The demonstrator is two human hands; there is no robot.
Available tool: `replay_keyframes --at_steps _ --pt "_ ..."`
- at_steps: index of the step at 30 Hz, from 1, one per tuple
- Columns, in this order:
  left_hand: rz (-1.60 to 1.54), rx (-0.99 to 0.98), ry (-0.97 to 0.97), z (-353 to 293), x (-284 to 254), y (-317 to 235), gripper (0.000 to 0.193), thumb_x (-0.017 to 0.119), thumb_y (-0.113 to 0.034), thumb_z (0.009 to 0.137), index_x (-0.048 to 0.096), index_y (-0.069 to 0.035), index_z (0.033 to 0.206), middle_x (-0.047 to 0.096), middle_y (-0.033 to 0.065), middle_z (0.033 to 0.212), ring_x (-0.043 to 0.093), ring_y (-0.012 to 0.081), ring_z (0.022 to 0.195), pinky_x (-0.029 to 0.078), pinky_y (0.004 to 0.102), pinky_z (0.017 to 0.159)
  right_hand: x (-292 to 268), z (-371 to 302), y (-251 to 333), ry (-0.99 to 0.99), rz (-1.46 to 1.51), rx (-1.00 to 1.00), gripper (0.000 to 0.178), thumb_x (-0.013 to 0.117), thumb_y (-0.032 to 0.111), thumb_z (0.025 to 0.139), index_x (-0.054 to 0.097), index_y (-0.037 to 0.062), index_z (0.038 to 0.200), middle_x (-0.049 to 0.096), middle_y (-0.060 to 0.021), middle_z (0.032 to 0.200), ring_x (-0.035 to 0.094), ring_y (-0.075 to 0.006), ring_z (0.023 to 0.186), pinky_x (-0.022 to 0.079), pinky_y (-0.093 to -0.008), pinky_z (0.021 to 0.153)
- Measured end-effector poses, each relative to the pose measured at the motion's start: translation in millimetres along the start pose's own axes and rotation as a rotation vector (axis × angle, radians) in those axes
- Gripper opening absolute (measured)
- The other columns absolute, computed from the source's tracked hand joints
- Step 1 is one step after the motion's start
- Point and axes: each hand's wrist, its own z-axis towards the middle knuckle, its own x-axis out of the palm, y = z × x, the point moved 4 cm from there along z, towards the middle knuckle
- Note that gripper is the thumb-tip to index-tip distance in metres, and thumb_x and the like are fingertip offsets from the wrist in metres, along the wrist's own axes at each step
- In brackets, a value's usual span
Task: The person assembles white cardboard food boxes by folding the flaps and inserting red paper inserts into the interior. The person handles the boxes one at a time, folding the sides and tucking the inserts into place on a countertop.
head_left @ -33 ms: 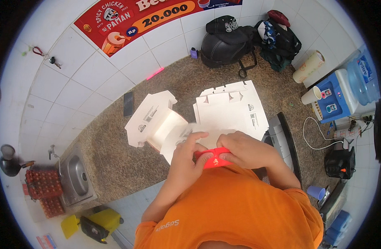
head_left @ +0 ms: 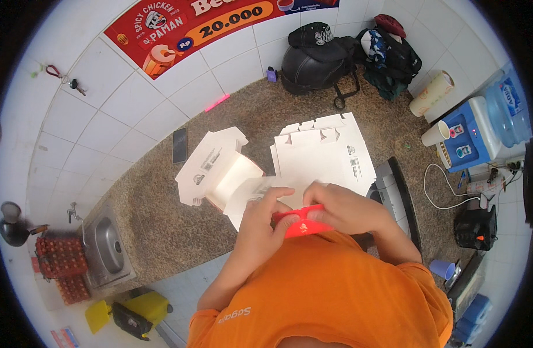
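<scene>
Close in front of my orange shirt, both hands grip a red carton (head_left: 304, 228) with a small pale print on its face. My left hand (head_left: 263, 223) holds its left end, thumb pressed on the red panel and index finger stretched out above. My right hand (head_left: 344, 210) pinches the right end with bent fingers and thumb. How far the carton is folded is hidden by my hands. Just beyond lie part-folded white cartons (head_left: 211, 165), stacked at the left, their flaps raised. To the right is a stack of flat white carton blanks (head_left: 321, 153).
A phone (head_left: 179, 145) and a pink marker (head_left: 217, 103) lie along the wall on the granite counter (head_left: 156, 203). Bags (head_left: 315, 66) stand at the back. At right are a grey-black appliance (head_left: 394, 197) and a blue water dispenser (head_left: 475, 136); a sink (head_left: 108, 249) is at left.
The red carton has tilted slightly, so more of its red face shows. My fingers have shifted a little along its upper edge.
</scene>
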Motion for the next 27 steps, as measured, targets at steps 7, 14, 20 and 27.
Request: replay_keyframes --at_steps 7,14,20,27 --pt "0.306 0.295 -0.047 -4 -10 -8 0.057 0.089 -0.018 0.085 0.062 -0.011 0.135 0.074 0.0151 0.124 0.069 0.0252 0.116 0.045 0.0417 0.102 5 4 0 0.14 -0.034 -0.077 0.025 0.053 0.022 0.112 0.065 0.0043 0.1 0.061 -0.0155 0.073 0.069 -0.0313 0.071 0.05 -0.0439 0.067" --pt "0.304 0.376 -0.376 -12 6 -9 0.081 0.103 -0.037 0.063 0.068 -0.014 0.132 0.037 0.0296 0.155 0.046 0.0473 0.137 0.044 0.0574 0.11 49 26 -10 -0.236 0.813 0.115 0.027 0.055 0.021 0.113 0.07 -0.0013 0.11 0.07 -0.0009 0.096 0.061 -0.0103 0.092 0.051 -0.0286 0.082" --pt "0.091 0.613 -0.505 -40 6 25 0.066 0.1 -0.028 0.067 0.073 -0.022 0.127 0.039 0.0269 0.152 0.044 0.0458 0.141 0.044 0.0578 0.113 63 69 -96 -0.335 0.323 0.024 0.038 0.065 0.025 0.104 0.066 -0.0018 0.132 0.07 -0.0106 0.127 0.064 -0.0201 0.117 0.049 -0.0338 0.103" --pt "0.033 0.551 -0.908 -49 -38 78 0.082 0.096 -0.035 0.073 0.059 -0.019 0.144 0.036 0.0212 0.153 0.046 0.0383 0.138 0.048 0.052 0.106 73 173 -80 -0.451 -0.066 -0.14 0.054 0.082 0.028 0.091 0.065 -0.0005 0.134 0.071 -0.0216 0.132 0.068 -0.0323 0.125 0.052 -0.0418 0.105"
